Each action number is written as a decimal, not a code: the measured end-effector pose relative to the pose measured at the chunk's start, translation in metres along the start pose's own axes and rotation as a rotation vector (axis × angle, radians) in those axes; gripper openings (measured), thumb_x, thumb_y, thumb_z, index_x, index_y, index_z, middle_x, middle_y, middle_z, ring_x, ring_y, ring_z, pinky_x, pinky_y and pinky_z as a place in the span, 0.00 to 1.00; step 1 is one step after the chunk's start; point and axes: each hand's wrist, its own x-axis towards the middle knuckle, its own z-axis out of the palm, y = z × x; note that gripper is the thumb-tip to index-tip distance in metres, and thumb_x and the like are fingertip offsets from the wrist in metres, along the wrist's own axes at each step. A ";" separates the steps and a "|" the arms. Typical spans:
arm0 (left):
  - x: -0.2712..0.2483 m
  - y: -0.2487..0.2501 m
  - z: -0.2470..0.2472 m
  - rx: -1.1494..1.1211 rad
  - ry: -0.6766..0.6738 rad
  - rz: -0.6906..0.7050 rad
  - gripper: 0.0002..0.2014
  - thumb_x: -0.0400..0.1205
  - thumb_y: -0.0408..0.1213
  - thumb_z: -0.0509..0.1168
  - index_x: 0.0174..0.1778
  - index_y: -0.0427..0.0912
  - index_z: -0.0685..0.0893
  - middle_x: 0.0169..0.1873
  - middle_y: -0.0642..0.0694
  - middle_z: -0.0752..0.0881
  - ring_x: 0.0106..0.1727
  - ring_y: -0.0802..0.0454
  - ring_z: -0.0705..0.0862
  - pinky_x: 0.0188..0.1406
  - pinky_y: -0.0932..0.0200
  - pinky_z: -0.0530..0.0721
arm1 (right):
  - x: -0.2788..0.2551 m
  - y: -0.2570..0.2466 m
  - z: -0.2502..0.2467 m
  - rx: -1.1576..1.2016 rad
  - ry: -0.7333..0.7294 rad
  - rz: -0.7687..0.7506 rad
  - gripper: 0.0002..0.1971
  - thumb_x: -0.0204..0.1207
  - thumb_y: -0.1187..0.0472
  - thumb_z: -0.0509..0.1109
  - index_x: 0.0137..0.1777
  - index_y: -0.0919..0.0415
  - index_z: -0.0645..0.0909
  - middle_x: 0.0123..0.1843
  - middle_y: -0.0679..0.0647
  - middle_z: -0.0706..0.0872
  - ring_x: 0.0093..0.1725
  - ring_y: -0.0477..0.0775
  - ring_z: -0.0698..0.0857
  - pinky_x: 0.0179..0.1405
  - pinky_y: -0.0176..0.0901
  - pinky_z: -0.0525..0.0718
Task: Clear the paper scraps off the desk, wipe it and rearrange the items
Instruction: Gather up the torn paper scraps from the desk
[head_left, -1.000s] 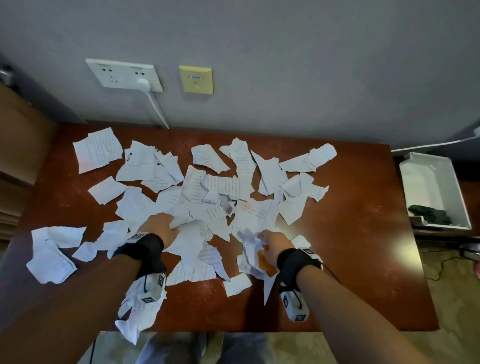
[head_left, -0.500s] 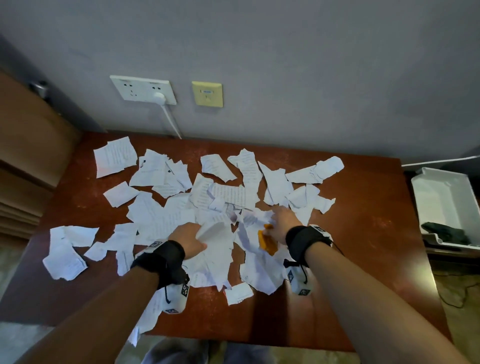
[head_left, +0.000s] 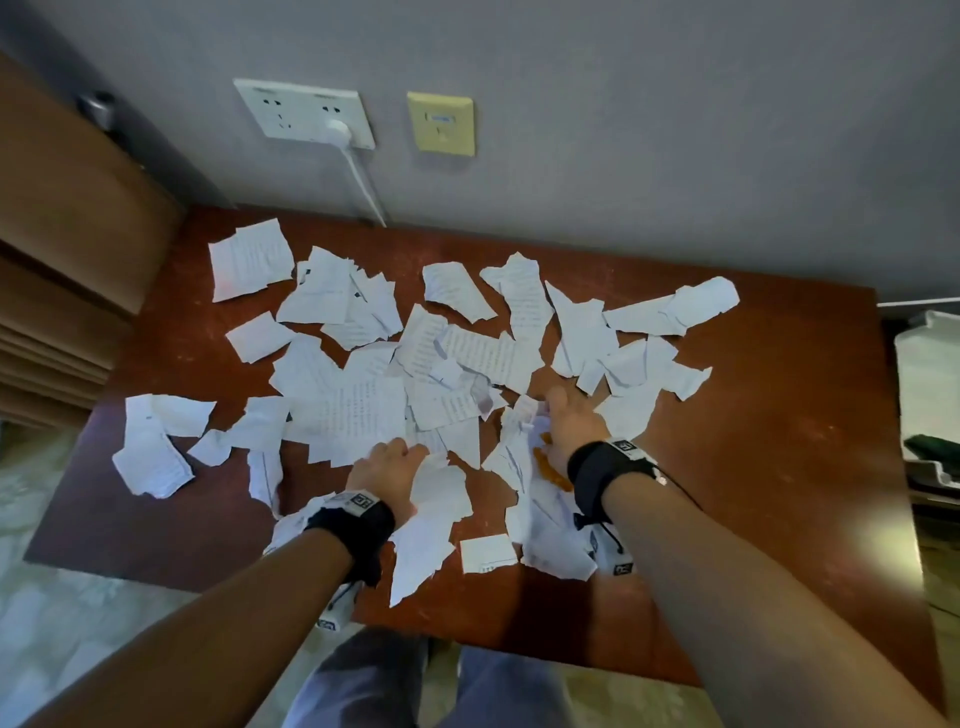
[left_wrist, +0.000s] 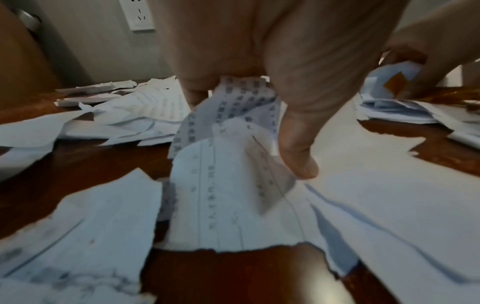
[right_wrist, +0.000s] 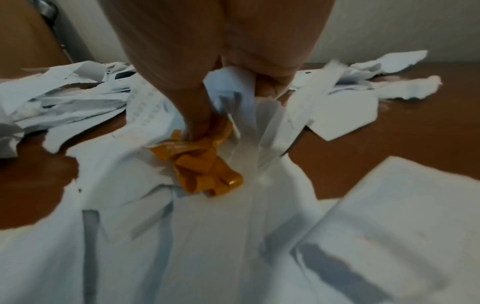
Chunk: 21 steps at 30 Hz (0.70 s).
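**A:** Dozens of paper scraps (head_left: 363, 410) cover the table (head_left: 779, 415), thickest across its middle. Which step is this?

**B:** Gathering, I'd say; wiping and rearranging look not yet begun. The left hand (head_left: 387, 470) curls round a bunch of printed scraps near the front edge. Just beside it, the right hand (head_left: 574, 423) clutches white scraps with an orange crumpled piece (right_wrist: 205, 164).

**A:** And next?

**B:** Probably raking the far and left-side scraps into those bunches, or emptying both fists first. No bin shows, only a white tray (head_left: 930, 364) beside the table.
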 end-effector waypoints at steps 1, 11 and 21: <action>0.000 0.001 0.002 0.026 0.018 -0.001 0.36 0.77 0.46 0.74 0.79 0.53 0.65 0.73 0.47 0.70 0.72 0.44 0.71 0.67 0.48 0.77 | -0.003 0.001 0.001 0.053 0.005 0.038 0.25 0.72 0.59 0.75 0.64 0.54 0.65 0.63 0.60 0.77 0.57 0.64 0.80 0.54 0.51 0.83; -0.007 0.004 -0.004 0.100 -0.021 0.022 0.19 0.84 0.45 0.65 0.72 0.52 0.77 0.71 0.49 0.75 0.72 0.47 0.73 0.69 0.49 0.76 | -0.034 0.036 -0.033 0.016 -0.064 0.156 0.15 0.83 0.50 0.64 0.61 0.61 0.78 0.61 0.60 0.81 0.65 0.60 0.76 0.58 0.47 0.78; -0.020 0.020 -0.067 -0.329 -0.003 -0.038 0.33 0.83 0.47 0.69 0.82 0.44 0.66 0.79 0.41 0.72 0.76 0.42 0.74 0.74 0.52 0.71 | -0.087 0.080 -0.105 0.395 0.067 0.226 0.14 0.81 0.51 0.69 0.40 0.60 0.75 0.35 0.57 0.78 0.37 0.58 0.79 0.36 0.46 0.77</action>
